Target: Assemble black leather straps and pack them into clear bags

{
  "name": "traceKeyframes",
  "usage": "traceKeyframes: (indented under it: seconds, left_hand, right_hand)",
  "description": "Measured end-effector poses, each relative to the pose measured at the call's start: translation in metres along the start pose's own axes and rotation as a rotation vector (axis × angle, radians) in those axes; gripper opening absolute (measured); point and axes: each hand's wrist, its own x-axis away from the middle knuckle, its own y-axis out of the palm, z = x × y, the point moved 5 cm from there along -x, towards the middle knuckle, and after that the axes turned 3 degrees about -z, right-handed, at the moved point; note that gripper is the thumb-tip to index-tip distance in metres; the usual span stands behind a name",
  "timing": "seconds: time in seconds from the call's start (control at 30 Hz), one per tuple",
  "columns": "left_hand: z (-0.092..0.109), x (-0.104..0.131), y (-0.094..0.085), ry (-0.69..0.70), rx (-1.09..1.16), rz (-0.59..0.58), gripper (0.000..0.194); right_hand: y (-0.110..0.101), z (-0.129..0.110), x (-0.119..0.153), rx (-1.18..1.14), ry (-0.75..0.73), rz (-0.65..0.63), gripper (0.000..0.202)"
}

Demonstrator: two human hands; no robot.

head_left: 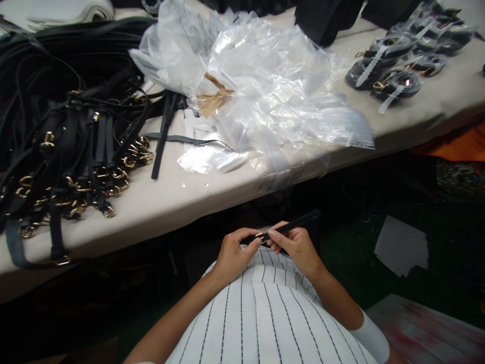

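Close to my body, below the table's front edge, both hands grip a black strap [297, 222] with a gold buckle [260, 236]. My left hand [235, 255] is closed on the buckle end, thumb and fingers against the metal. Just right of the buckle, my right hand [297, 247] pinches the strap, and its free end sticks out up and to the right. The two hands nearly touch. Fingers hide part of the strap, so I cannot tell how far it passes through the buckle.
A large pile of black straps with gold buckles [109, 189] covers the table's left. Crumpled clear plastic bags [273, 81] lie mid-table with torn brown paper [215, 98]. Wrapped coiled straps [397, 83] sit at right. Below, a pale sheet [403, 245] lies on the green floor.
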Motion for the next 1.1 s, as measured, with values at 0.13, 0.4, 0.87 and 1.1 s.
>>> traceKeyframes:
  seconds: [0.13,0.4,0.87,1.1]
  left_hand:
    - [-0.004,0.001,0.000,-0.003,-0.020,0.039,0.017]
    - [0.003,-0.005,-0.001,0.008,-0.062,0.044,0.013]
    - [0.004,-0.016,-0.003,-0.045,-0.114,-0.048,0.009]
    - [0.000,-0.027,-0.005,-0.066,-0.152,-0.130,0.010]
  right_hand:
    - [0.002,0.004,-0.002,0.002,0.041,-0.013,0.031]
    - [0.007,0.007,0.000,0.003,-0.034,0.025,0.029]
    - [0.008,0.009,-0.001,-0.026,-0.041,0.017,0.028]
    - [0.007,0.002,0.001,0.245,-0.179,0.047,0.019]
